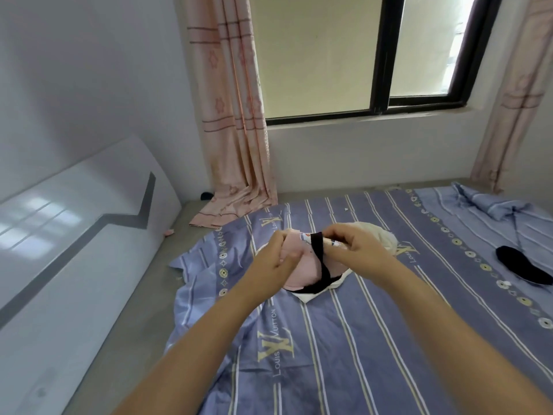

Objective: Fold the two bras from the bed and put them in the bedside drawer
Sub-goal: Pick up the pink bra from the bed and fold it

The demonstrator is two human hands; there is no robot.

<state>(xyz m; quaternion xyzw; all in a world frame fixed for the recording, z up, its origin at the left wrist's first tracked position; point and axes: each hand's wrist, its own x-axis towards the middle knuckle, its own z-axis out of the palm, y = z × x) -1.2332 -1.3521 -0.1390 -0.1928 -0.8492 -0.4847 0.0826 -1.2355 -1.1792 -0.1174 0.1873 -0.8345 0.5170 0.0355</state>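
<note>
A pink bra [299, 265] with black straps is lifted a little above the blue striped bed sheet [374, 324] in the middle of the view. My left hand [276, 259] pinches its left side. My right hand [356, 244] grips the black strap and band at the top right. A cream-white bra [386, 235] lies on the sheet just behind my right hand, partly hidden by it. The bedside drawer is not in view.
A white headboard [74, 235] runs along the left. Pink curtains [233, 115] hang down to the mattress at the back. A black sock-like item [520, 269] and a crumpled blue cloth [490, 205] lie on the right of the bed. A window is behind.
</note>
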